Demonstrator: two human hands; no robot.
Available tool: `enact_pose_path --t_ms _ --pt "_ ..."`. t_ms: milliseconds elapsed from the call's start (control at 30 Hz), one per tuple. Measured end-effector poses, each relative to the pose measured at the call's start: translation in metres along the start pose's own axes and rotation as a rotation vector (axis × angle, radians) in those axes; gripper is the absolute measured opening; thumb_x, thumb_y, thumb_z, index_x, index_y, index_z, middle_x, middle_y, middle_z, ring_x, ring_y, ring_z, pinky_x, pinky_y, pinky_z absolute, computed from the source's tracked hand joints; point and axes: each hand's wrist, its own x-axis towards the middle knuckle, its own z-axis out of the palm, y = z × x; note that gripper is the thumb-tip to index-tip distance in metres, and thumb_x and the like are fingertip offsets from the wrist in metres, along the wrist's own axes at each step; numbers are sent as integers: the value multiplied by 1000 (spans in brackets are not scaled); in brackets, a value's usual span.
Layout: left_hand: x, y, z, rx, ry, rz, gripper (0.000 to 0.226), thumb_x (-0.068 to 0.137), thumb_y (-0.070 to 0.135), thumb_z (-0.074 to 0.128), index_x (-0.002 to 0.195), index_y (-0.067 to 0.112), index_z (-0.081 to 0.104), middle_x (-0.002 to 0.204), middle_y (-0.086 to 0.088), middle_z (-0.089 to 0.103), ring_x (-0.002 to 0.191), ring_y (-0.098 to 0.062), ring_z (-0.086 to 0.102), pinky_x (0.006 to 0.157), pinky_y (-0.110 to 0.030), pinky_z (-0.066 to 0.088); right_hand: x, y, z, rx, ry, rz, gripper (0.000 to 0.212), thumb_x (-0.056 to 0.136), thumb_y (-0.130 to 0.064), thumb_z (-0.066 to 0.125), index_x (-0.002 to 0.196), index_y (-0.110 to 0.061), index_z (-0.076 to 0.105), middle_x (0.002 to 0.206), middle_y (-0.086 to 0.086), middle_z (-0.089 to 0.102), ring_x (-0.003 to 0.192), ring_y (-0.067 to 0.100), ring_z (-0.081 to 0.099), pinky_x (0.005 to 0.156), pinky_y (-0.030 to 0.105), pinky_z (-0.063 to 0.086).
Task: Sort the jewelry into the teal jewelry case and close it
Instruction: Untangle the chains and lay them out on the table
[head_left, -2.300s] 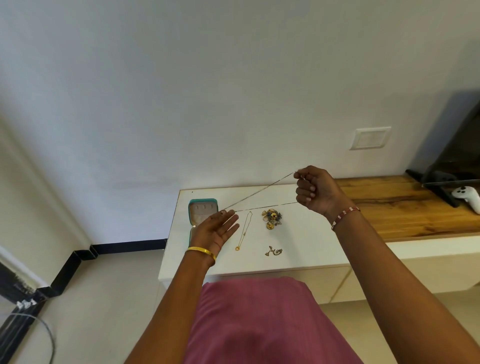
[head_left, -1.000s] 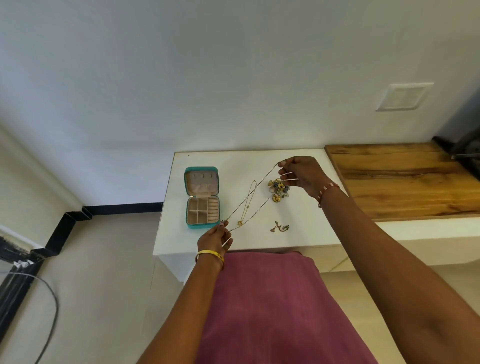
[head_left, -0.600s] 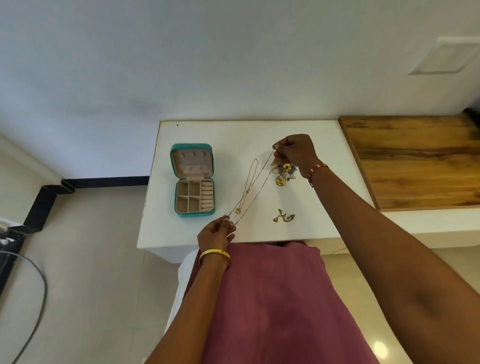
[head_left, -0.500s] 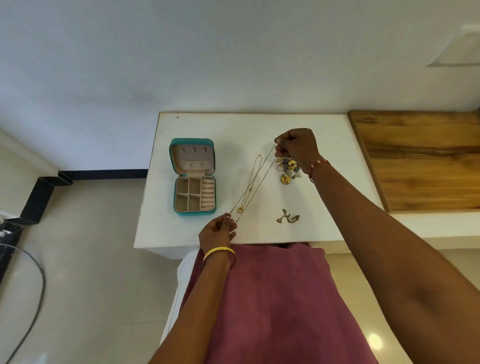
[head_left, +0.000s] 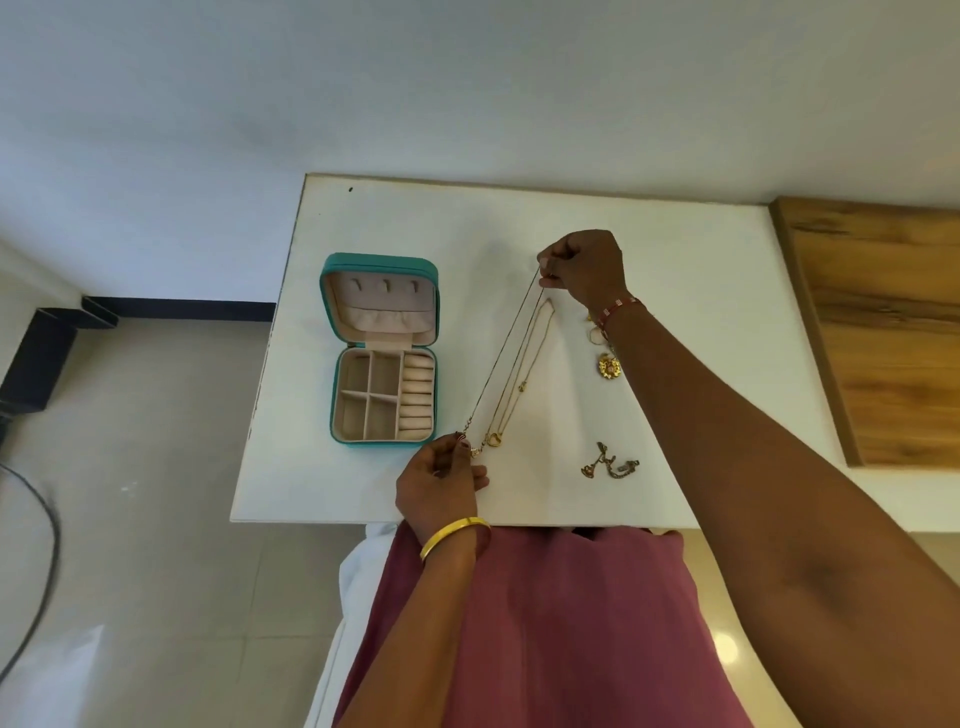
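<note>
Necklace (head_left: 506, 358) taut between both hands, case (head_left: 383, 349) open

Thin gold-metal chain (head_left: 506, 358), matt white table (head_left: 675, 291), teal case (head_left: 383, 349) lined in soft beige cloth.

Small jewelry cluster (head_left: 605, 358) half-hidden behind right wrist; wooden panel (head_left: 883, 332) cut by frame edge.

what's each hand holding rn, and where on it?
One thin chain necklace, stretched between both hands: right hand pinches its far end, left hand pinches the near end by the clasp. Nothing else held.
</note>
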Motion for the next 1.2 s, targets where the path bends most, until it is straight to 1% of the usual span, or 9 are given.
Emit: enact_pose_path --t_ms 200,333,433,533,667,767,867,1067,1200 --pt "2 -4 1 87 -5 8 7 82 5 61 86 11 63 64 -3 63 38 -3 57 46 -12 50 9 14 12 -209 1 -62 8 77 8 61 76 4 68 81 13 68 39 -8 53 49 7 46" --pt "4 -5 0 93 -16 11 10 81 2 61 90 8 63 67 -8 64 39 -6 59 47 -17 53 7 12 15 -318 15 -102 14 75 9 59 81 4 71 92 18 70 78 15 64 74 23 49" --pt "4 -5 0 92 -17 24 11 82 4 61 90 11 62 69 -8 65 40 -5 59 45 -14 51 5 9 14 -340 18 -96 16 77 8 58 85 3 71 96 17 70 92 24 64 75 18 45" --pt "2 -5 -1 92 -20 37 13 83 6 60 92 15 60 69 -4 64 41 -4 60 48 -14 53 -2 8 8 -297 56 -111 19 78 9 55 86 3 71 95 16 71 83 18 63 66 11 45" --pt "-5 -3 -5 65 -51 34 13 84 6 57 93 16 60 70 -2 63 45 -5 60 56 -21 55 -40 10 -11 -88 142 -99 15 80 8 54 81 5 68 90 16 71 65 17 60 67 30 55" --pt "-13 -1 -9 24 -129 33 16 84 2 55 88 15 62 69 -5 62 49 -8 58 52 -17 53 -87 15 -30 46 171 -30 16 83 6 54 86 1 68 82 9 66 62 11 58 52 14 48" --pt "-24 -2 -10 48 -243 58 15 84 -1 53 90 8 63 63 -5 58 43 -2 54 51 -15 51 -132 27 -46 110 246 35 15 83 5 55 88 -1 68 82 9 65 61 11 57 51 11 48" --pt "-49 -6 1 81 -400 79 23 85 -3 51 77 16 62 61 -5 56 43 0 54 48 -13 48 -202 74 -56 -48 365 176 16 83 0 57 89 -6 71 92 12 70 83 25 65 78 30 53" --pt "-58 -10 10 109 -441 65 17 86 -3 51 84 9 63 63 -6 55 51 -9 54 48 -11 48 -217 84 -52 -249 290 150 19 83 -6 62 101 -6 68 98 15 63 86 22 59 68 7 34"
